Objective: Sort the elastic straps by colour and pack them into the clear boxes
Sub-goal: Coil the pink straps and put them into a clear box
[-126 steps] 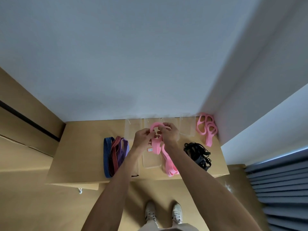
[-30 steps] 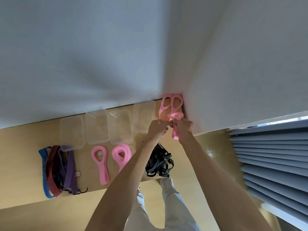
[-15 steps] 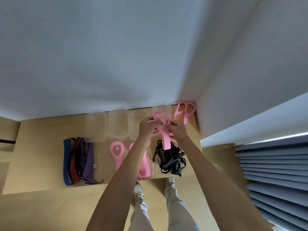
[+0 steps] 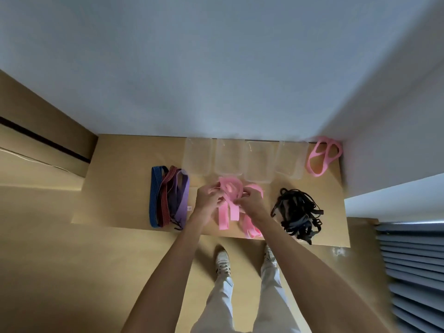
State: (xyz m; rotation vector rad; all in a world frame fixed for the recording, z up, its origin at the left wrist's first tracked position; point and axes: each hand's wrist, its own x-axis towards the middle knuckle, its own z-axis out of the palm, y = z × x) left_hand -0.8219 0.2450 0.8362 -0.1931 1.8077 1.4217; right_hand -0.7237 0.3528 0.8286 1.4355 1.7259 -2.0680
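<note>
Pink strap (image 4: 228,203) | left hand (image 4: 208,197) and right hand (image 4: 252,203) pinch it | 4 clear boxes (image 4: 242,159) behind

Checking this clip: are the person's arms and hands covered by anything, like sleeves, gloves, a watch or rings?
No. Both forearms are bare right to the bottom edge of the picture, with no sleeve showing. The left hand and right hand wear no gloves, and no watch or wristband shows. Rings are too small to tell. Lower down: light trousers and pale trainers.
</note>
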